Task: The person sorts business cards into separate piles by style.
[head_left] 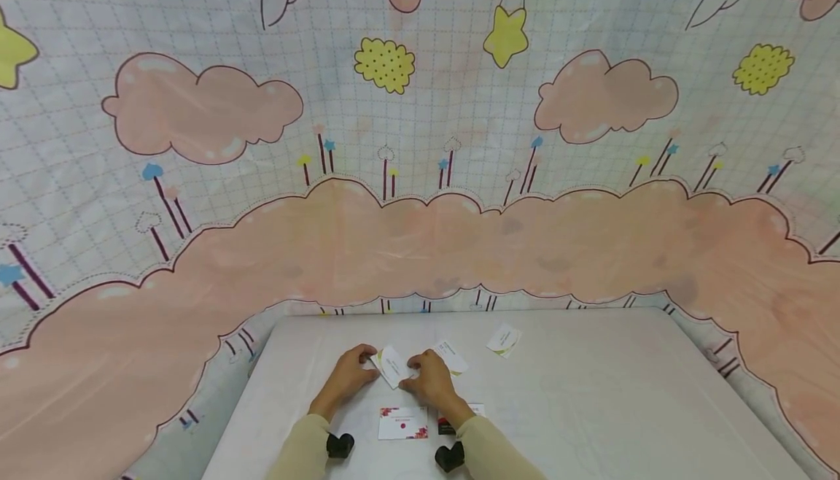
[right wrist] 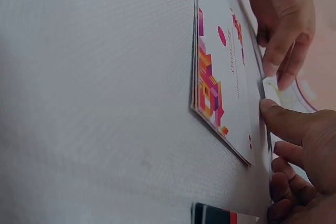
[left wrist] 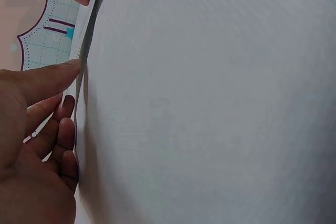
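Between both hands is a white business card point(head_left: 391, 365) with a yellow-green corner, tilted over the table. My left hand point(head_left: 348, 380) pinches its left corner with thumb and fingers. On the card's right side, my right hand point(head_left: 433, 381) pinches the edge. From the right wrist view, a pale corner of the card point(right wrist: 271, 86) shows between the two hands. Behind my right hand lies a similar white card point(head_left: 451, 356), partly covered. Nearer me sits a stack of white cards with red and orange patterns point(right wrist: 220, 72). A dark-and-red card point(head_left: 446, 423) is partly hidden under my right wrist.
Another white card with a yellow-green edge point(head_left: 504, 340) lies farther back, to the right. The white table point(head_left: 623, 392) meets a patterned cloth backdrop point(head_left: 420, 246) at its far edge. Black heart-shaped pieces point(head_left: 340, 446) sit at both wrists.
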A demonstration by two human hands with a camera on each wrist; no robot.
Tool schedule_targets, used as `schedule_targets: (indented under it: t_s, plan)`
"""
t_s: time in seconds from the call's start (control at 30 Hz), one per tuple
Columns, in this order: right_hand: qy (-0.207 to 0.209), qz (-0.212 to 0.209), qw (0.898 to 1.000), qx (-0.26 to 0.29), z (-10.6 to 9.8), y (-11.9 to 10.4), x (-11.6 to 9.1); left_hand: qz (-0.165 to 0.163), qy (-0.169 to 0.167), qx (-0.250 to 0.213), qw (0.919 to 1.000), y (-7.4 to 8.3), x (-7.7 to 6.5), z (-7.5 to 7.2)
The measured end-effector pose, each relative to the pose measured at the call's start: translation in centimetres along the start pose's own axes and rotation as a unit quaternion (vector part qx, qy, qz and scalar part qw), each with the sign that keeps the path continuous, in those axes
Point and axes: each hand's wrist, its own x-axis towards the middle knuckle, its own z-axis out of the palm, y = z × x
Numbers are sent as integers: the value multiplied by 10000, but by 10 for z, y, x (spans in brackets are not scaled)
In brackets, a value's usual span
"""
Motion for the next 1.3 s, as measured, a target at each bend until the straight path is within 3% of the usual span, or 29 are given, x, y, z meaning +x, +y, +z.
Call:
schedule_targets:
  t_s: [0.27,0.6,0.87,1.07,1.3]
  plan:
    - [-15,-34,9999,112,-4,-1,-2,-86,-12,-47,10000,5,-2,-3]
    - [-12,-432,9967,680,-19,4,-5,222,162,-152,9995,7,-7,-5]
    - [-191,-821,9947,581,-40,5,-6,744,471,-271,9957,10,-8,-5]
    - [-327,-954,9938,467,-52,7,-9,1102,514,48,9926,22,-11,-6]
    - [-449,-803,9948,429,-62,5,-11,1450,602,524,9862,34,-16,-4]
